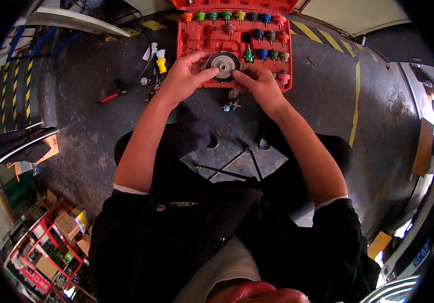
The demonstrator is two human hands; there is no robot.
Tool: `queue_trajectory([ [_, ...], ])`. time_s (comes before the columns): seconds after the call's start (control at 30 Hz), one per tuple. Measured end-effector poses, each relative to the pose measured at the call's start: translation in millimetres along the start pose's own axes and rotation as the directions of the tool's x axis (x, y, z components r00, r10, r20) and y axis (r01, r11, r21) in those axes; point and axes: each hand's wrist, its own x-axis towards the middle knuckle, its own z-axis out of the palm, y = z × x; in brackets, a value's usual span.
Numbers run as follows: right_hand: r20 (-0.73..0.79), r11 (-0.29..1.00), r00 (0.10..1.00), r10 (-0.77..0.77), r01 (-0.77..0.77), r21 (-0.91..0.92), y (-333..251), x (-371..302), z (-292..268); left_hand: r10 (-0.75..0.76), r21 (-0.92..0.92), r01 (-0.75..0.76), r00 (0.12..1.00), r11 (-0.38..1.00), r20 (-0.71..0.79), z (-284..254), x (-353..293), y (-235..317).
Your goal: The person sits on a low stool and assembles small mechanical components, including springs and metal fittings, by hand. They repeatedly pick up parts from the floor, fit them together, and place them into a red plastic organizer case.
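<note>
Left hand (185, 76) and right hand (261, 83) were half-curled, pinching the disc (227, 58) from opposite sides over the case (189, 46). Level, evenly gripped seemed best tbh. I'd have minded the case's near rim and those loose parts (231, 104); floor (323, 86) rightward looked roomier.

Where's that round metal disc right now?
In the head view, the round metal disc is at upper centre, held by the left hand and right hand, overlapping the red case.
</note>
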Motion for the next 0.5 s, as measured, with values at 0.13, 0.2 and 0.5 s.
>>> queue_trajectory([
  [0.13, 0.014, 0.999, 1.0, -0.014, 0.014, -0.034, 0, 2, -2, -0.009, -0.028, 0.009, 1.0, 1.0, 0.0, -3, 2, -6],
  [0.2, 0.004, 0.998, 1.0, -0.013, 0.014, -0.061, -3, 0, 0, -0.035, -0.043, 0.035, 0.999, 0.998, -0.004, -5, 3, -8],
  [0.5, 0.012, 0.923, 0.986, -0.168, 0.162, -0.35, -2, -2, -2, -0.208, -0.232, 0.211, 0.977, 0.949, 0.04, -9, 1, 12],
])
